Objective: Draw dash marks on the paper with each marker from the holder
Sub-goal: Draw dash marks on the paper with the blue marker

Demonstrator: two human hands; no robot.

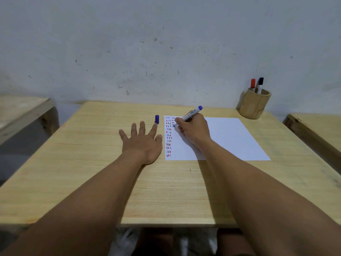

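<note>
The pale, straight-grained wooden worktop point(92, 154) is carrying everything. On it the left hand point(143, 143) is lying flat with its fingers point(153, 129) spread and empty, just beside the thin white sheet of paper point(230, 139) but not pressing it — so the sheet could be sliding under the pen strokes. The right hand point(193, 130) is resting on the paper with its fingers closed around the slim white-barrelled blue marker point(191, 113), its tip down among the small red, black and blue dash marks point(168, 137) at the sheet's left edge; the palm may be smearing fresh ink. The small blue cylindrical cap point(157, 119) is standing loose at the left fingertips — an easy thing to knock rolling. Farther right, the round wooden holder point(253, 106) is holding a red-capped marker point(252, 85) and a black-capped marker point(260, 85).
</note>
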